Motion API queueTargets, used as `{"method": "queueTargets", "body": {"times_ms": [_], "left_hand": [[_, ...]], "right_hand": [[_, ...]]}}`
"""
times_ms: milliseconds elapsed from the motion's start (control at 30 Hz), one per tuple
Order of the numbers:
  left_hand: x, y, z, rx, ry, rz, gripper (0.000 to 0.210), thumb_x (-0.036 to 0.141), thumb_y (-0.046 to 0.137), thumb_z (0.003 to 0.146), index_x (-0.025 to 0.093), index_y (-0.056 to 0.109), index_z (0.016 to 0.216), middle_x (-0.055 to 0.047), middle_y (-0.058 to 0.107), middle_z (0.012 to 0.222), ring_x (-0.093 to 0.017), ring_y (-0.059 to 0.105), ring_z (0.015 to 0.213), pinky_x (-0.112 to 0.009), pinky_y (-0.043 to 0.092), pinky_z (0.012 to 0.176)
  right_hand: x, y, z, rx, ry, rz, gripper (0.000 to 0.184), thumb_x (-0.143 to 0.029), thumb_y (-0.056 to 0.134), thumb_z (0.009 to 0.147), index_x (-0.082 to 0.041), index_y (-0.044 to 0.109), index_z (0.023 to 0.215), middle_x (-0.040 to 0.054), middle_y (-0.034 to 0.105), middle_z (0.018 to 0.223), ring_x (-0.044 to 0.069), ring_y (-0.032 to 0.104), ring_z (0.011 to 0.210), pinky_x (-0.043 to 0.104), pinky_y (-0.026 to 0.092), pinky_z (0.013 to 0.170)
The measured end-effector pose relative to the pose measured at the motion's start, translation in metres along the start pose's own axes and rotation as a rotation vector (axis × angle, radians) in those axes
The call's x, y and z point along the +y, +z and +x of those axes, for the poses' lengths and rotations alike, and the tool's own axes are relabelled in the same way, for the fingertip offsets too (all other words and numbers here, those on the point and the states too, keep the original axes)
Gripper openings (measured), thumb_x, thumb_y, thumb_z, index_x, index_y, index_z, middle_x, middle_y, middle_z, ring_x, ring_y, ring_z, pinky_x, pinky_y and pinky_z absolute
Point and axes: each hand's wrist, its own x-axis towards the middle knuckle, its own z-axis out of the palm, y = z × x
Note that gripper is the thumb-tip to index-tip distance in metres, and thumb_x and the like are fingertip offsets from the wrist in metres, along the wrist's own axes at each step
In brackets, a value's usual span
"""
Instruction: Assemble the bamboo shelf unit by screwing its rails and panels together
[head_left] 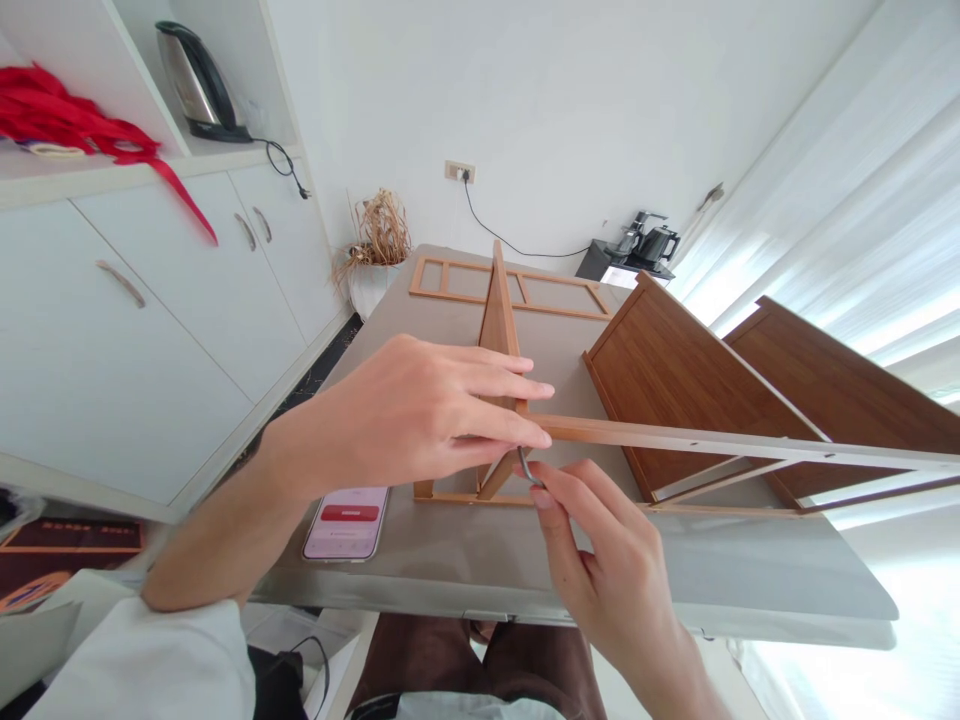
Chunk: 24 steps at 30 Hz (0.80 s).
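Observation:
My left hand (442,405) lies over the end of a wooden frame, its fingers stretched out across the joint; its thumb is hidden. Beneath the fingers, an upright wooden panel (499,320) meets the frame's long rail (622,431). My right hand (600,545) pinches a bent metal hex key (527,468) between thumb and fingertips. The key's upper end is up against the underside of the joint, below my left fingers; whether it sits in a screw is hidden. Two broader brown panels (682,380) stand slanted along the same frame, to the right.
A phone (346,522) with a lit screen lies near the table's front edge, left of the frame. A ladder-like wooden frame (465,297) lies flat at the far end of the grey table (780,575). White cabinets (112,320) stand left, a curtain (847,190) hangs right.

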Motion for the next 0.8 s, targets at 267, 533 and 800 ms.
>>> {"method": "queueTargets", "body": {"times_ms": [267, 533, 800], "left_hand": [[0.0006, -0.0001, 0.0002, 0.008, 0.006, 0.002, 0.025, 0.023, 0.057, 0.099, 0.031, 0.073, 0.116, 0.002, 0.068, 0.131, -0.021, 0.061, 0.127, -0.029, 0.058, 0.09], [-0.0023, 0.0025, -0.0013, 0.008, -0.005, -0.027, 0.029, 0.024, 0.058, 0.098, 0.034, 0.07, 0.122, 0.005, 0.069, 0.13, -0.019, 0.06, 0.129, -0.028, 0.055, 0.096], [0.0021, 0.0026, 0.0014, -0.01, -0.18, -0.041, 0.04, 0.029, 0.061, 0.095, 0.03, 0.061, 0.135, 0.005, 0.067, 0.132, -0.015, 0.062, 0.125, -0.021, 0.05, 0.095]], "right_hand": [[0.0007, -0.0026, -0.0015, 0.037, -0.018, 0.004, 0.031, -0.007, 0.054, 0.094, -0.023, 0.061, 0.119, -0.0006, 0.056, 0.083, 0.01, 0.053, 0.07, 0.021, 0.044, 0.065], [-0.0002, -0.0001, 0.0005, 0.017, -0.008, 0.007, 0.031, -0.006, 0.056, 0.094, -0.024, 0.062, 0.118, -0.0006, 0.057, 0.084, 0.01, 0.052, 0.069, 0.022, 0.044, 0.065], [0.0018, 0.0015, -0.0003, 0.012, -0.008, 0.01, 0.032, -0.006, 0.056, 0.094, -0.024, 0.063, 0.12, -0.0008, 0.058, 0.084, 0.009, 0.052, 0.069, 0.021, 0.044, 0.065]]}}
